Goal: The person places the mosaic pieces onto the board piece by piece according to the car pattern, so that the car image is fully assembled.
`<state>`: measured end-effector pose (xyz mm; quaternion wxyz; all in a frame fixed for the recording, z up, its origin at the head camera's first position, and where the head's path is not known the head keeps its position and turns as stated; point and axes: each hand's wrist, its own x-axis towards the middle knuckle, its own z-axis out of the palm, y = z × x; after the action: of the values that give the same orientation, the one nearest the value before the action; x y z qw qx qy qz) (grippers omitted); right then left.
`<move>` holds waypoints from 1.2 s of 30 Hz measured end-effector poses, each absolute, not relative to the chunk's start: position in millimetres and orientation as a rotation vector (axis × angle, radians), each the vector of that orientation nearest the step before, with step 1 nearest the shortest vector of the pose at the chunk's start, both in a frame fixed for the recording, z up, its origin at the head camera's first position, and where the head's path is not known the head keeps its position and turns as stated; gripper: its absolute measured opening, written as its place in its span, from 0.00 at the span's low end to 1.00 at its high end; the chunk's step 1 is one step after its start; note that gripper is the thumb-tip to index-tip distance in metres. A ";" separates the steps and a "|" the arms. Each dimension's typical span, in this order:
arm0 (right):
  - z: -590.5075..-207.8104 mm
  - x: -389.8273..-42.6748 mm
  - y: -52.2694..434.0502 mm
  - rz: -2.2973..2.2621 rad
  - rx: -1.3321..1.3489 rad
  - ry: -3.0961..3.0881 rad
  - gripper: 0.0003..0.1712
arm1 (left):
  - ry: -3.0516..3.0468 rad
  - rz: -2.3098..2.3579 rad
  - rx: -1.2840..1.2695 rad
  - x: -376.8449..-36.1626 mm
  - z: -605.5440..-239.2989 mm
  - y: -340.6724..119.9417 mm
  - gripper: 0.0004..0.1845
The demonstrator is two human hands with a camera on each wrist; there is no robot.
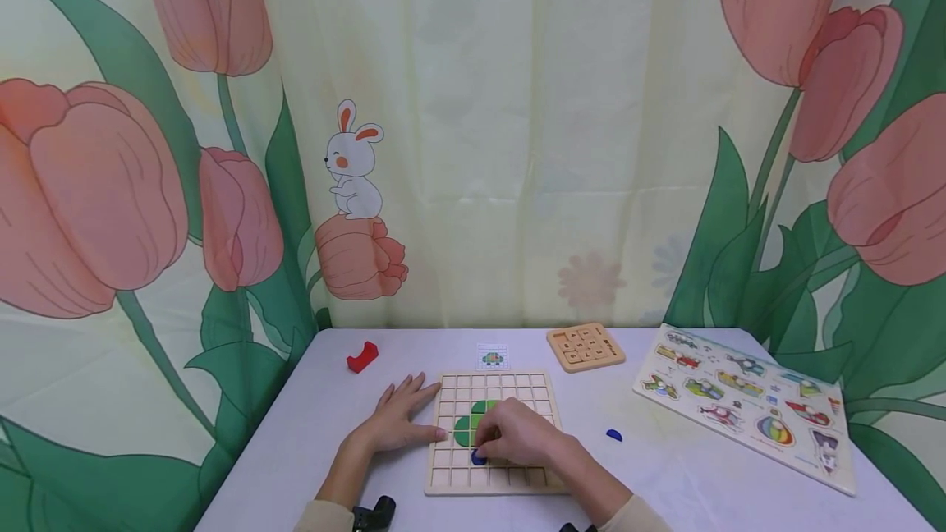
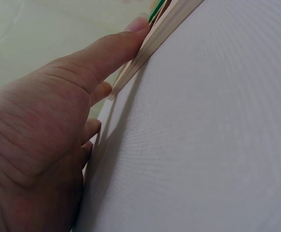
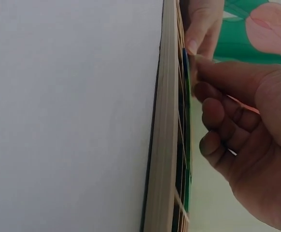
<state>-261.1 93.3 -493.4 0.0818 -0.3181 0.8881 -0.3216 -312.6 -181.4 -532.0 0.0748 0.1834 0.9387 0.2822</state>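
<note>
A square wooden grid board (image 1: 458, 387) lies on the table with several green pieces (image 1: 462, 432) set in its middle cells. Over the lower middle of the grid, my right hand (image 1: 523, 436) pinches a dark blue piece (image 1: 479, 457) with thumb and index finger, partly covering it and the green pieces. The blue piece sits right at the grid's surface. My left hand (image 1: 399, 419) rests at the board's left side, fingers spread. In the left wrist view its thumb (image 2: 114, 50) lies along the board's wooden edge (image 2: 147, 54).
Behind the board lies a small pattern card (image 1: 493, 357). A red notched piece (image 1: 362, 357) is at the back left, a blue half-round piece (image 1: 614, 435) to the right. Farther right are a wooden number puzzle (image 1: 586, 347) and a large picture puzzle (image 1: 746, 405). A tulip curtain (image 1: 488, 146) hangs behind.
</note>
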 end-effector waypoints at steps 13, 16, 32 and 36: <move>-488.2 -261.8 155.4 -1.145 -0.802 2.684 0.09 | 2.829 0.844 0.543 -311.8 -534.1 -180.3 0.53; -488.3 -262.8 168.7 -1.154 -0.768 2.704 0.11 | 2.834 0.849 0.545 -311.6 -534.3 -180.4 0.53; -482.4 -266.7 213.5 -1.163 -0.624 2.651 0.11 | 2.848 0.838 0.535 -313.1 -534.8 -178.9 0.51; -481.5 -266.7 221.0 -1.144 -0.635 2.637 0.12 | 2.841 0.837 0.536 -313.4 -534.5 -178.8 0.52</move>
<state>-266.7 221.0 -481.5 0.0990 -0.2146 0.8914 -0.3867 -313.4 -178.8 -534.5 0.0656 0.1776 0.9419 0.2775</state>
